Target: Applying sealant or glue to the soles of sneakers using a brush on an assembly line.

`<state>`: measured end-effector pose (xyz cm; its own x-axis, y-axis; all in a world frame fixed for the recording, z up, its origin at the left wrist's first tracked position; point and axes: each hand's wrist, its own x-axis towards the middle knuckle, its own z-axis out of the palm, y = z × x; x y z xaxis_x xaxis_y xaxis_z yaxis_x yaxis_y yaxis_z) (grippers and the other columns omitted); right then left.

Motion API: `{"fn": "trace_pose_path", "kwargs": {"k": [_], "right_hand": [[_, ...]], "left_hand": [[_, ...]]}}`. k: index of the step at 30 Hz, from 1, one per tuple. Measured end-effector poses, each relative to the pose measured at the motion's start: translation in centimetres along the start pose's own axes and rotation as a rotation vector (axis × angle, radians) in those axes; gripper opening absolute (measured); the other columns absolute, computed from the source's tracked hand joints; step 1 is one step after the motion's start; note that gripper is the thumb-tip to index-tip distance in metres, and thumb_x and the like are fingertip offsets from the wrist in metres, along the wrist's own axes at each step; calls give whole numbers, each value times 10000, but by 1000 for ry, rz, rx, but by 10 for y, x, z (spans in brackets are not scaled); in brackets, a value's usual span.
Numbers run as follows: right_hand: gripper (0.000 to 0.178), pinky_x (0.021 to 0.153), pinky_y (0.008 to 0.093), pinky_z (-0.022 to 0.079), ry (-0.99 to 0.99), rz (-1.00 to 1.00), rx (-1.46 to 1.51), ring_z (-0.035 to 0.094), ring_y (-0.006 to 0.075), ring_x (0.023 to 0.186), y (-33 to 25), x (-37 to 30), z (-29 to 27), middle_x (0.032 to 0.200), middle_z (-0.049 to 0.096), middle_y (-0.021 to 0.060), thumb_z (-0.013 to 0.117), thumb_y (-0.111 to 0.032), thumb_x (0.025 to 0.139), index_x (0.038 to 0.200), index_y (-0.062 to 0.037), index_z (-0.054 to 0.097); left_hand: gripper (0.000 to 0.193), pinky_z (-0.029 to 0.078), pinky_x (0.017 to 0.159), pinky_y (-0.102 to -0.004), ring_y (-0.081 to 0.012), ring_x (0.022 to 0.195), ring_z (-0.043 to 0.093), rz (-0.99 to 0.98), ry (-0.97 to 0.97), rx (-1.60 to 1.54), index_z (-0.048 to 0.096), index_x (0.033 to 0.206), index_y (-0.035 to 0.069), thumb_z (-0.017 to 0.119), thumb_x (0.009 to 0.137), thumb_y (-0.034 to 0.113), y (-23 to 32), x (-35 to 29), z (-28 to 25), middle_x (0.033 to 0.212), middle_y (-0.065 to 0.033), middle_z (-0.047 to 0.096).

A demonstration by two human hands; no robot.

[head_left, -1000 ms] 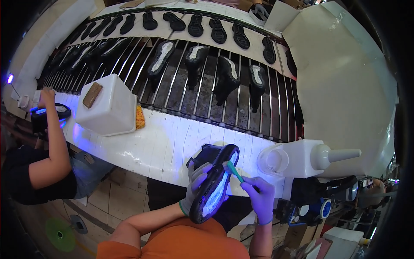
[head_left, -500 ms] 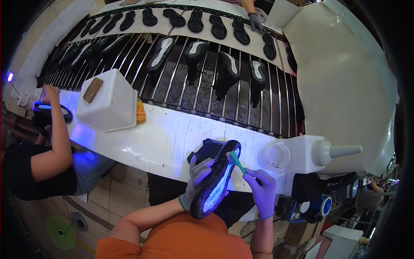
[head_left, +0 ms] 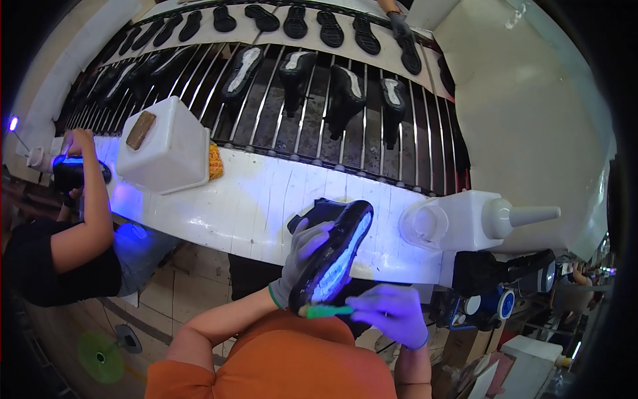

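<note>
My gloved left hand [head_left: 300,256] is wrapped round a black shoe upper [head_left: 310,282], sole side up and slanted, over the front edge of the white bench. A pale strip runs along its underside and glows blue under the lamp light. In my gloved right hand [head_left: 392,312] is a green-handled brush [head_left: 329,310], much like a toothbrush. The brush head lies at the near end of the shoe upper; whether the bristles touch it I cannot tell.
A white bottle with a nozzle [head_left: 525,216] and round cup [head_left: 425,225] stand right. A white box [head_left: 166,149] is left. Behind runs a roller conveyor [head_left: 272,120] with black uppers; soles [head_left: 330,30] line the shelf beyond. A co-worker's arm [head_left: 93,199] is left, another's gloved hand [head_left: 401,28] far back.
My right hand has swung the brush from the far end of the shoe upper down to its near end. The far co-worker's hand has shifted onto a sole.
</note>
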<state>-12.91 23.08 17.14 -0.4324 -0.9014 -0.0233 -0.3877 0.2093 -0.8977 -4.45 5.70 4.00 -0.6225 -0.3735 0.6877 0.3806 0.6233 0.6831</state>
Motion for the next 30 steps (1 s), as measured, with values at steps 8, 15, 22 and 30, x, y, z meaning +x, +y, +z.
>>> {"fn": "trace_pose_path", "kwargs": {"k": [8, 15, 22, 30], "right_hand": [[205, 620, 226, 456, 322, 259, 215, 606, 92, 681, 22, -20, 19, 774, 694, 49, 746, -35, 748, 952, -22, 752], [243, 622, 242, 485, 454, 258, 100, 634, 130, 668, 4, -2, 15, 793, 701, 99, 770, -38, 753, 993, -20, 741], [268, 574, 243, 467, 349, 67, -37, 630, 136, 641, -18, -10, 7, 776, 694, 95, 795, 1, 691, 953, -20, 741], [304, 522, 271, 460, 361, -193, -374, 625, 171, 594, -27, 8, -16, 732, 660, 83, 830, -63, 658, 950, -62, 746]], "left_hand": [[812, 415, 1034, -430, -281, 1144, 585, -59, -16, 8, 397, 1366, 5, 839, 711, 194, -16, -5, 15, 1219, -154, 603], [871, 449, 989, -406, -292, 1151, 557, -154, -165, -58, 383, 1389, 34, 867, 678, 171, 9, 12, -3, 1307, -163, 516], [759, 400, 956, -420, -292, 1117, 537, -87, -345, 24, 428, 1367, 80, 770, 733, 317, 38, 45, -31, 1271, -112, 542], [918, 363, 1036, -410, -302, 1163, 511, -258, -782, -358, 396, 1431, 142, 828, 627, 243, 27, 91, -51, 1276, -118, 549]]}}
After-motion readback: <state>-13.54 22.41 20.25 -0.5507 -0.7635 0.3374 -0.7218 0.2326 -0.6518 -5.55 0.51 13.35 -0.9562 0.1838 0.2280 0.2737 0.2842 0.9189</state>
